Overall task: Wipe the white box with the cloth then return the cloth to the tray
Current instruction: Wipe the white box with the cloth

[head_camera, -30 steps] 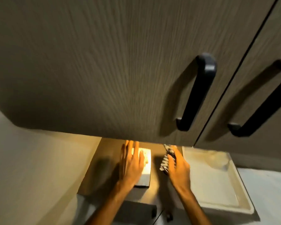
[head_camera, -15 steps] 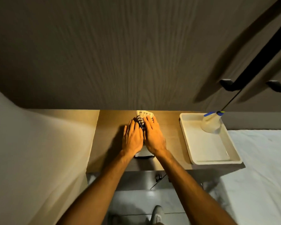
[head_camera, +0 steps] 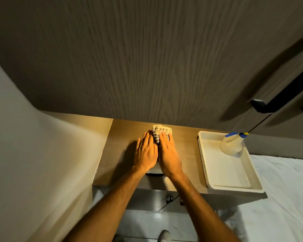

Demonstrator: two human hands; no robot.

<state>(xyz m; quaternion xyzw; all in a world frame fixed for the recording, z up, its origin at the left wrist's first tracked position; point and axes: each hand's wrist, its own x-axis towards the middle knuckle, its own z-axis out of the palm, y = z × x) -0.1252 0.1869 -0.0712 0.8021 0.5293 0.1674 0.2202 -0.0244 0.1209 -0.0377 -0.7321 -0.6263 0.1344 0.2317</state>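
The white box (head_camera: pixel 154 171) lies on the wooden shelf, almost wholly covered by my two hands; only its near end shows. My left hand (head_camera: pixel 146 154) lies over the box's left side and holds it steady. My right hand (head_camera: pixel 168 155) presses the checked cloth (head_camera: pixel 162 131) onto the top of the box, and the cloth bunches out past my fingertips at the far end. The white tray (head_camera: pixel 203 160) sits to the right on the same shelf, apart from the box.
A clear spray bottle (head_camera: pixel 232 144) with a blue and yellow head stands in the tray's far corner. A dark wood cabinet with black handles (head_camera: pixel 276 103) hangs low overhead. There is a wall at the left and a white surface at the right.
A second ago my right hand held the cloth beside the box; it now presses the cloth on top. The view has tilted down. My left hand stays on the box.
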